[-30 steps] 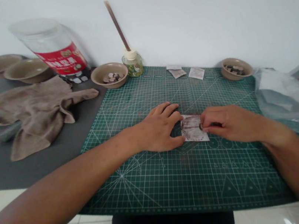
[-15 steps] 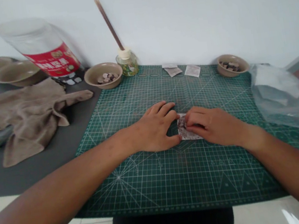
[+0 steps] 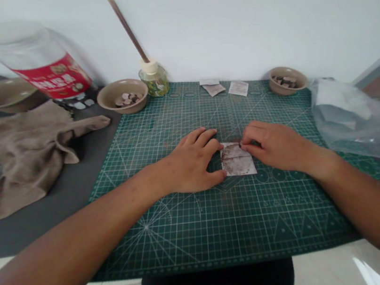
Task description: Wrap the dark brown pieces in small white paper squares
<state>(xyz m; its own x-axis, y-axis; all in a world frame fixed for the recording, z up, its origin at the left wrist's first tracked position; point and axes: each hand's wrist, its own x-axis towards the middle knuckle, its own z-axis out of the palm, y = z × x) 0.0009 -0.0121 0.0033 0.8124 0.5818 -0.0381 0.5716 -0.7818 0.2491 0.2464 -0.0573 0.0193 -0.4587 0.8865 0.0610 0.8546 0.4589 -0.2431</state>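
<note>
A small square of white paper (image 3: 238, 160) with brown smudges and a dark line across it lies on the green cutting mat (image 3: 188, 228). My left hand (image 3: 196, 163) rests flat with its fingers spread, index finger and thumb at the paper's left corners. Over the upper right corner of the paper, my right hand (image 3: 272, 144) is closed in a pinch of thumb and fingers. Whatever is between those fingertips is too small to make out.
Behind are more paper squares (image 3: 238, 88), two bowls of small pieces, one left (image 3: 105, 100) and one right (image 3: 277, 89), and a reed diffuser (image 3: 154, 81). A brown cloth (image 3: 26, 148) and a large red-labelled jar (image 3: 55, 79) stand left; a plastic bag (image 3: 358, 122) lies right.
My right hand has moved off the middle of the paper to its upper right, uncovering more of the smudged surface. My left hand stays at the left edge. The view has shifted slightly.
</note>
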